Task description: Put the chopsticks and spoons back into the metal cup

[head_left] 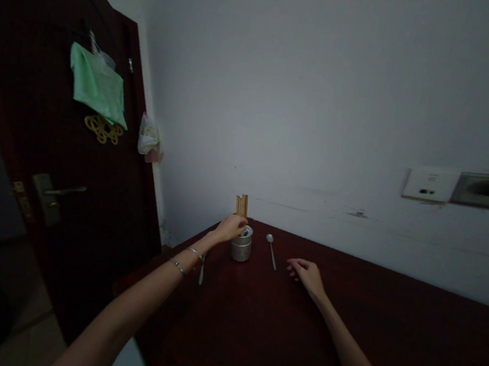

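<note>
The worktop [253, 326] is dark red-brown, with its far edge along the wall [279, 122] and its left edge running toward the door [101, 219]. Left hand [231, 227]: positioned at the far left corner of the worktop, over the mouth of the container; its fingers are drawn close together, but whether they are clamped on an item cannot be told. Right hand [308, 276]: set farther from the left edge, holding nothing; its fingers are loosely bent and slightly apart. Container [240, 251]: metallic grey, cylindrical, upright near the far left corner. Chopsticks [242, 205]: a small group pointing upward behind the left hand; the hand hides their lower ends, so seating inside the container cannot be confirmed. Spoon [272, 254]: flat on the worktop, right of the container and apart from it, bowl toward the far edge, handle toward the near edge. Slender pale piece [201, 274]: visible beside the left wrist; whether it hangs from a bracelet [178, 266] or lies on the worktop is unclear. Status, by judgement: handling at the container is partway. Done: the container stands upright and the chopsticks are grouped at it. Open: the left hand is not yet clear of the mouth, and the spoon is outside, untouched by either hand.
</note>
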`<state>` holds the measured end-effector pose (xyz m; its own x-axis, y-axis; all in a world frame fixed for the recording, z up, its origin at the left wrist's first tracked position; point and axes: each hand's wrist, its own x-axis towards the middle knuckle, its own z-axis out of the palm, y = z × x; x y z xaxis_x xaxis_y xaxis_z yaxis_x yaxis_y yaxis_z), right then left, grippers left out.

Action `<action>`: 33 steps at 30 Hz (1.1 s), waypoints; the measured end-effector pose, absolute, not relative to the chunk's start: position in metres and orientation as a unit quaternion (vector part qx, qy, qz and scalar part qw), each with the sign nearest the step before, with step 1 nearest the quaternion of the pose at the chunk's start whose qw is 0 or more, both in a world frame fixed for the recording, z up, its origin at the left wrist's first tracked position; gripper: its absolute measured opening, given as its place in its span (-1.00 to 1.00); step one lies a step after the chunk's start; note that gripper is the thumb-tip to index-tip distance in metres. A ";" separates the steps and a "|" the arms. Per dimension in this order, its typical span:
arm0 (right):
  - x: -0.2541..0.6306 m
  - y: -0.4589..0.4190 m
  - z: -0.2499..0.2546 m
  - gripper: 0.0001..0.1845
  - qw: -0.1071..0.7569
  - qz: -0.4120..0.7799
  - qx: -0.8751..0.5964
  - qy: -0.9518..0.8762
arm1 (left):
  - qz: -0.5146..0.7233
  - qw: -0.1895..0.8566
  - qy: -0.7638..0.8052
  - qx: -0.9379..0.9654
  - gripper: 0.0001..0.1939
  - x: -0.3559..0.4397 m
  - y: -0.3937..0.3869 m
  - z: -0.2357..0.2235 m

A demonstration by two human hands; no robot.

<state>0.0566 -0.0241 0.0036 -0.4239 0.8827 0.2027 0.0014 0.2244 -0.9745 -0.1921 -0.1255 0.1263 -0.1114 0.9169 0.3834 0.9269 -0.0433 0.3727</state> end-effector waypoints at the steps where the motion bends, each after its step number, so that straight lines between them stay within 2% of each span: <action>1: 0.056 -0.024 0.004 -0.76 0.418 0.526 -0.334 -0.661 | -0.274 0.005 -0.697 -0.663 -0.82 -0.192 -0.124 0.125; 11: 0.053 -0.020 -0.001 -0.77 0.419 0.529 -0.334 -0.658 | -0.282 0.008 -0.725 -0.629 -0.81 -0.189 -0.122 0.122; 21: 0.053 -0.022 0.001 -0.76 0.421 0.529 -0.336 -0.655 | -0.289 0.111 -0.721 -0.620 -0.76 -0.181 -0.129 0.135; 33: 0.054 -0.030 0.012 -0.72 0.433 0.536 -0.352 -0.633 | -0.422 0.271 -0.647 -0.574 -0.76 -0.181 -0.153 0.203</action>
